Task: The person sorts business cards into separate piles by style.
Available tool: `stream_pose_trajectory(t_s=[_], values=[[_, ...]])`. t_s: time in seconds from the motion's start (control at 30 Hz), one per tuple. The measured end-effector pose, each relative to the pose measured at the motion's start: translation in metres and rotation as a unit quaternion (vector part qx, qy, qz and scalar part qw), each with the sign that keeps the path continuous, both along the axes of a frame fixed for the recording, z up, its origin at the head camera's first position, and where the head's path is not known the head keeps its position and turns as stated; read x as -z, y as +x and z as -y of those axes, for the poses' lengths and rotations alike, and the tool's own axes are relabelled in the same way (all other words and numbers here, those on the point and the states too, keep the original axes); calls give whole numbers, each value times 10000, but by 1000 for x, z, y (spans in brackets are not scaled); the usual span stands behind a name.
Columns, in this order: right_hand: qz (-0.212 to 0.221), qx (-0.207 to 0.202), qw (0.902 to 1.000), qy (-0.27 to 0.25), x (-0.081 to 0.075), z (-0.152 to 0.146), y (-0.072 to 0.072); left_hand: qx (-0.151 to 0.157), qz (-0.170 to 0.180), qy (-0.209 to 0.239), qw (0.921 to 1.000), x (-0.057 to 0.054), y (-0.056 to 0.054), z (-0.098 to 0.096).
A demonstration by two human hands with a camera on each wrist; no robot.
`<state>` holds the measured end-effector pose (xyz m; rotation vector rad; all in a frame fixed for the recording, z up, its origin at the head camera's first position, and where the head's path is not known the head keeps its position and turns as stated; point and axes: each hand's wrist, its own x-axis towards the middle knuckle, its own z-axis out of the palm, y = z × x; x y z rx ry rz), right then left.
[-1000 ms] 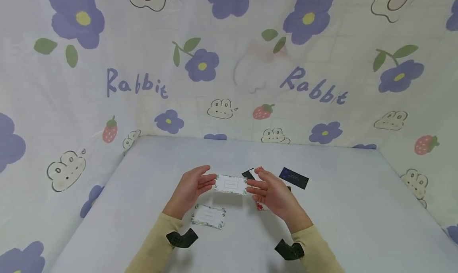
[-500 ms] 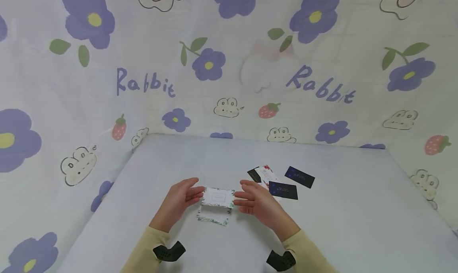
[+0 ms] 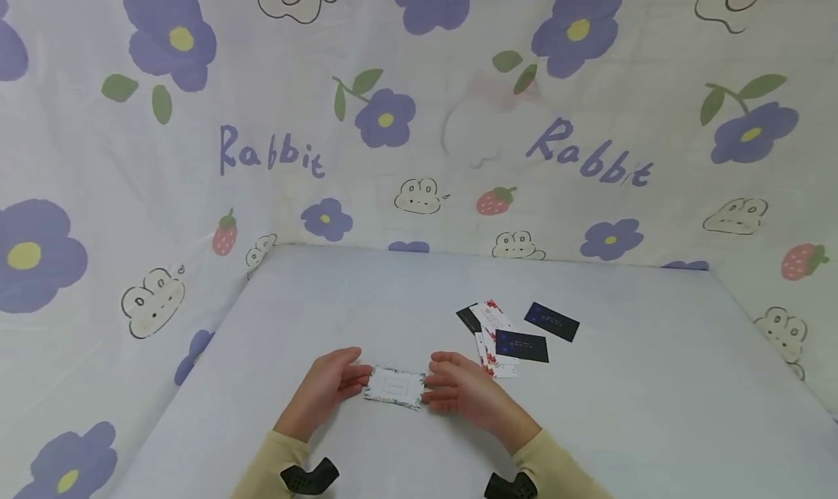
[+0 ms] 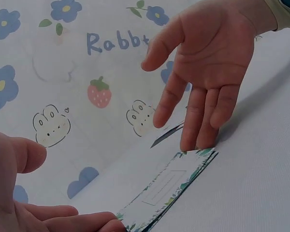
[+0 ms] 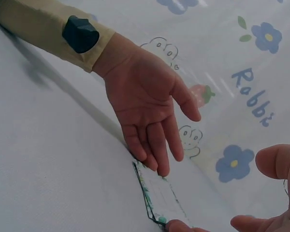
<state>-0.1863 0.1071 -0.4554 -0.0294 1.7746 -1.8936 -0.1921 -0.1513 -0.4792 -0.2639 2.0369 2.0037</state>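
A small stack of white cards (image 3: 395,387) with a green leafy border lies on the white table in front of me, one corner of a lower card showing beneath the top one. My left hand (image 3: 325,384) is at its left short edge, fingertips touching, fingers straight. From the other side my right hand (image 3: 466,395) meets the right short edge, also with extended fingers and a raised thumb. In the left wrist view, the top card (image 4: 166,186) spans between both hands' fingertips, with card edges layered along its near side.
To the right rear lie dark blue cards (image 3: 521,346), one apart from the others, and white cards with red flowers (image 3: 492,313). A black card (image 3: 468,319) sticks out from under them. A patterned curtain (image 3: 419,121) encloses the table (image 3: 340,288) behind and at the sides.
Both hands have brought the raised leafy-bordered card left and down onto the matching one on the table. The dark and red-flowered cards behind the right hand have come into fuller view.
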Motion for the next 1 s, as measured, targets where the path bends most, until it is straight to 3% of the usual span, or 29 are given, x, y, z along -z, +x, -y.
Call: stream_pose_trajectory(t_s=[0.3, 1.0], values=[[77, 129, 9996, 222, 2, -1, -3, -26, -51, -71, 10000, -1, 2, 2], [-152, 577, 9981, -134, 8, 5, -11, -6, -94, -96, 9999, -3, 6, -2]])
